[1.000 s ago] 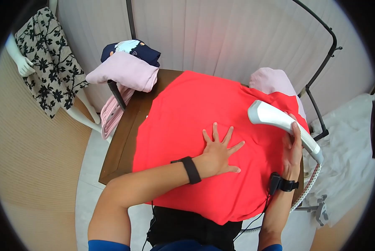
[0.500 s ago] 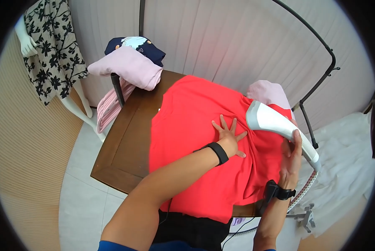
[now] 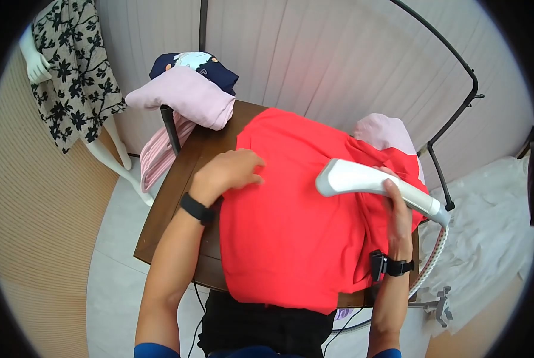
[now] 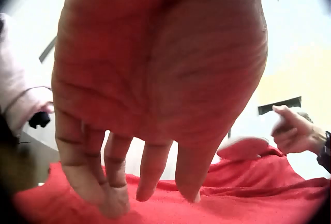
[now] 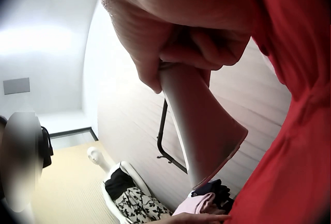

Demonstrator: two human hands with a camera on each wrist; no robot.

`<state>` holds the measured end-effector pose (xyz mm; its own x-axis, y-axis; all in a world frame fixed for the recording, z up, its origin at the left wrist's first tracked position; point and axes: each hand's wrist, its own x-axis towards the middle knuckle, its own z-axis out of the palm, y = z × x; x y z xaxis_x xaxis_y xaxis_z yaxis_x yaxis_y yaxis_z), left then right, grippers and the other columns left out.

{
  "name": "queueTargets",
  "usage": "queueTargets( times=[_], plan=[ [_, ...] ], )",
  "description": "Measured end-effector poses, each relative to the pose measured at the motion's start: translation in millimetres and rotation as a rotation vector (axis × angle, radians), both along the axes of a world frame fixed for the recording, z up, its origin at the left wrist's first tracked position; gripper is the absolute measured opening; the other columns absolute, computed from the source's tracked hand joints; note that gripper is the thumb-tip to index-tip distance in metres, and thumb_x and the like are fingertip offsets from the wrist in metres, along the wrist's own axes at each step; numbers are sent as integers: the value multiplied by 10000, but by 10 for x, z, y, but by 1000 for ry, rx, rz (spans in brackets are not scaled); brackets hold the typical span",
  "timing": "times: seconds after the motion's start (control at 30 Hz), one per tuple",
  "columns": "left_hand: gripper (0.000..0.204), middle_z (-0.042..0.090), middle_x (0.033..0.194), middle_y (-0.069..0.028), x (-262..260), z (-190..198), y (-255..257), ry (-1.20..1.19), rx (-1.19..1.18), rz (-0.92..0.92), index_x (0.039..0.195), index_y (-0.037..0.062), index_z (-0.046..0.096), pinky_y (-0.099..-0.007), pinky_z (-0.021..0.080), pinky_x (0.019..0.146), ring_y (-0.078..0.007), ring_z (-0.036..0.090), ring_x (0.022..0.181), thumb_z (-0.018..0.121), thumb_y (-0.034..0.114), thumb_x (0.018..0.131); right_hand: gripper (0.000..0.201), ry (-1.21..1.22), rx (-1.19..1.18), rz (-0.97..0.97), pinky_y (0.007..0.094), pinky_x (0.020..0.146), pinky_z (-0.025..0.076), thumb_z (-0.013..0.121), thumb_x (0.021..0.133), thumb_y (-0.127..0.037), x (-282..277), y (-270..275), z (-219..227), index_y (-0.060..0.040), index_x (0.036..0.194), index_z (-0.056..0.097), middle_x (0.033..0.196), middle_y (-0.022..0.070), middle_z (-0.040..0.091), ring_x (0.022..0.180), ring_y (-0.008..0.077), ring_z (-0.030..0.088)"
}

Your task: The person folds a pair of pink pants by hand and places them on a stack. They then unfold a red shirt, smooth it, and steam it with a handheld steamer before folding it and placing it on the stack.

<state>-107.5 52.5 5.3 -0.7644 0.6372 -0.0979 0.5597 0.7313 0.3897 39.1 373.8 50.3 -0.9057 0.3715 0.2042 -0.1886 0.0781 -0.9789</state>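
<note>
A red garment (image 3: pixel 291 238) lies spread over the dark brown table. At its left edge is my left hand (image 3: pixel 231 170), fingers bent loosely downward with nothing between them. In the left wrist view the fingertips of that hand (image 4: pixel 155 99) hang right at the red cloth. My right hand (image 3: pixel 398 209) grips the ribbed handle of a white garment steamer (image 3: pixel 356 179), its head pointing left over the middle of the garment. The right wrist view shows the fingers and thumb of this hand (image 5: pixel 191 27) wrapped round the steamer (image 5: pixel 201 120), beside the red fabric.
Folded pink clothing (image 3: pixel 183 98) and a navy printed piece (image 3: pixel 201 68) sit at the back left of the table (image 3: pixel 171 224). Pale pink cloth (image 3: pixel 386 132) lies at the back right. A steamer hose (image 3: pixel 431 256) runs down the right side. A skirted mannequin (image 3: pixel 79 77) stands left.
My left hand has lifted from the garment's middle and moved to its left edge. The steamer has shifted left over the cloth. Earlier, the garment was dragged rightward, baring more table.
</note>
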Motion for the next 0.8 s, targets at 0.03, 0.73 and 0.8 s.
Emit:
queueTargets(
  times=[0.03,0.73,0.8],
  plan=[
    [509,678,1069,-123,-37,-37,-78,-49,52,48,1338,106,637,-412,513,892,-296,637,1047,754,237,861,366,-48,38,47,270,991,446,680,958,-220,-18,-62,-4,-23,1266,664,1226,49,700,1108,123,614],
    [475,710,920,-197,-164,-277,-387,-121,284,46,1245,8,668,-401,536,782,-335,669,831,513,-89,807,409,-64,186,542,310,906,544,805,876,-281,-709,-1194,-386,-25,1179,708,1080,68,738,1014,153,693],
    [498,709,910,-189,-137,-190,-385,-135,249,52,1263,13,667,-384,542,759,-305,674,805,528,-98,798,428,-66,180,561,314,906,547,810,869,-301,-660,-1188,-371,-30,1184,707,1083,70,737,1010,151,694]
  ],
)
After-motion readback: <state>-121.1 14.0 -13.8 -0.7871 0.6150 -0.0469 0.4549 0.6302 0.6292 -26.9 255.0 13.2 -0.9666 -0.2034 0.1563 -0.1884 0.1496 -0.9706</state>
